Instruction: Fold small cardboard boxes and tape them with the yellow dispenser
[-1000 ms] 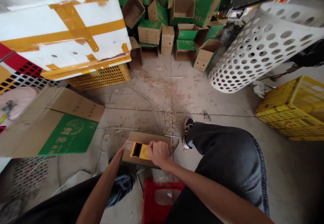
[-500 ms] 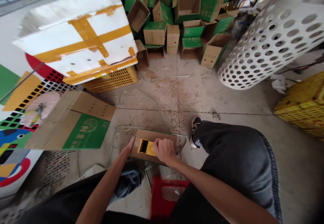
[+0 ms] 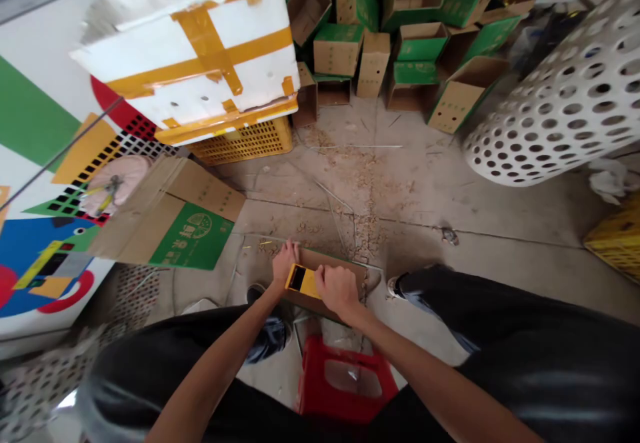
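A small brown and green carton [image 3: 351, 271] rests in front of me above the floor, between my knees. My right hand [image 3: 338, 289] is closed round a yellow tape dispenser [image 3: 302, 281] and presses it on the carton's top face. My left hand [image 3: 285, 263] lies against the carton's left end with its fingers stretched along the edge. A red plastic stool [image 3: 343, 383] shows below my arms.
A flattened green and brown carton [image 3: 170, 219] leans at the left. A white foam box with orange tape [image 3: 200, 56] sits on a yellow crate [image 3: 245, 143]. Several open cartons [image 3: 400, 36] are piled at the back. A white perforated basket [image 3: 555, 103] lies at the right.
The view has swung right and down. My left hand has slid up along the carton's left end, and the dispenser with my right hand sits nearer that end.
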The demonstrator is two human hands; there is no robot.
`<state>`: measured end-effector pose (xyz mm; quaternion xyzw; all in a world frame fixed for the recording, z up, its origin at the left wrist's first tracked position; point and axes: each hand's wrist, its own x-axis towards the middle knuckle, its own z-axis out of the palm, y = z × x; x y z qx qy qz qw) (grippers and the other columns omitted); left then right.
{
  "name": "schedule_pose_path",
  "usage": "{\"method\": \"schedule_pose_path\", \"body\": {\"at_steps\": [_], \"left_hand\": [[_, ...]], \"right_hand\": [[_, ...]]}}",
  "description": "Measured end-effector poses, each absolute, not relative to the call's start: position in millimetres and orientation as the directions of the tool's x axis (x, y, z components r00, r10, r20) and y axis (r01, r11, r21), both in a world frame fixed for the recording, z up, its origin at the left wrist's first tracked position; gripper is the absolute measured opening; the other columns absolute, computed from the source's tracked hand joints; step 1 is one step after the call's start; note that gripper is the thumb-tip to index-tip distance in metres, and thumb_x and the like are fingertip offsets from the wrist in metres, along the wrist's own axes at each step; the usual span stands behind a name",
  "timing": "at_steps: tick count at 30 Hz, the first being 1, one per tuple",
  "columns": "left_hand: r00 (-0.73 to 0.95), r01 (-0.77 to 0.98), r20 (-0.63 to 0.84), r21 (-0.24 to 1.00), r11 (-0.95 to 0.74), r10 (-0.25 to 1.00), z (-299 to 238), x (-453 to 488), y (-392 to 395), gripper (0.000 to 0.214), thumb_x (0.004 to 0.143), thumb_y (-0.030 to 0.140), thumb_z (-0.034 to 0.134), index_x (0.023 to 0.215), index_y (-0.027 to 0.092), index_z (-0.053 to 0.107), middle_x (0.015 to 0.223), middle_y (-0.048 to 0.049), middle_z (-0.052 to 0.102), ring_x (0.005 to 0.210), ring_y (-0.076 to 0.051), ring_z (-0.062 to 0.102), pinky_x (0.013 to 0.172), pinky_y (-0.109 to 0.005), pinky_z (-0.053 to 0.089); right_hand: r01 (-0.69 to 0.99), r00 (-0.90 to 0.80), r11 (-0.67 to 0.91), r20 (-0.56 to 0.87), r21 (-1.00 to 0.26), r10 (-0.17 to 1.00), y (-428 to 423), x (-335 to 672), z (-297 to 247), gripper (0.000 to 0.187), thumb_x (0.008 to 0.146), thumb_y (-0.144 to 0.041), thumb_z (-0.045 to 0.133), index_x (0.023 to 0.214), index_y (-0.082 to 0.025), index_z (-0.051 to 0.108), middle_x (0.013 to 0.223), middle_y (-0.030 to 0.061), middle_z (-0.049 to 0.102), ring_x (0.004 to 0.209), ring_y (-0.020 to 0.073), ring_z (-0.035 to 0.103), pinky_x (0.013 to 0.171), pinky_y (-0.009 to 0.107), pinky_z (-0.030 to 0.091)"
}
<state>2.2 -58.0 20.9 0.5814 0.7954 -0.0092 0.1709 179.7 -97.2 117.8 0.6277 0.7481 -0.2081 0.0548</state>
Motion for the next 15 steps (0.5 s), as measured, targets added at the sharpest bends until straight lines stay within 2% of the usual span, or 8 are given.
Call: {"method": "schedule_pose_path", "body": {"at_steps": [2, 7, 12, 15], "left_hand": [[-0.212, 0.941, -0.281, 0.199, 0.273, 0.936, 23, 4, -55, 0.048, 0.113, 0.043, 0.026, 0.143, 0.020, 0.056, 0.134, -0.0171, 0.072, 0.109, -0.025, 0.076, 0.087, -0.032, 0.056], [-0.214, 0.932, -0.300, 0.223, 0.286, 0.930, 27, 1, -49, 0.047, 0.113, 0.052, 0.026, 0.127, 0.025, 0.061, 0.128, -0.0121, 0.072, 0.104, -0.023, 0.075, 0.082, -0.031, 0.054], [-0.186, 0.949, -0.264, 0.201, 0.242, 0.946, 25, 1, -47, 0.045, 0.114, 0.046, 0.026, 0.126, 0.022, 0.062, 0.125, -0.0136, 0.071, 0.101, -0.024, 0.075, 0.078, -0.031, 0.054], [-0.188, 0.947, -0.252, 0.209, 0.243, 0.949, 26, 0, -47, 0.046, 0.114, 0.044, 0.024, 0.123, 0.022, 0.064, 0.123, -0.0129, 0.071, 0.102, -0.025, 0.075, 0.078, -0.032, 0.054]], "right_hand": [[0.964, -0.218, 0.146, -0.347, -0.223, 0.912, -93, 177, 121, 0.046, 0.115, -0.032, 0.043, 0.100, -0.012, 0.081, 0.093, 0.0168, 0.077, 0.086, 0.0339, 0.077, 0.072, 0.037, 0.056], [0.951, -0.305, 0.261, -0.382, -0.164, 0.872, -81, 165, 126, 0.055, 0.116, -0.046, 0.045, 0.098, -0.009, 0.082, 0.091, 0.0202, 0.076, 0.088, 0.0342, 0.076, 0.073, 0.036, 0.056], [0.943, -0.332, 0.301, -0.449, -0.142, 0.830, -72, 163, 126, 0.067, 0.114, -0.060, 0.046, 0.096, -0.006, 0.082, 0.092, 0.0241, 0.074, 0.091, 0.0333, 0.076, 0.076, 0.034, 0.054], [0.947, -0.317, 0.304, -0.457, -0.103, 0.831, -78, 170, 125, 0.066, 0.115, -0.060, 0.044, 0.096, -0.009, 0.080, 0.091, 0.0217, 0.075, 0.087, 0.0343, 0.076, 0.072, 0.035, 0.054]]}}
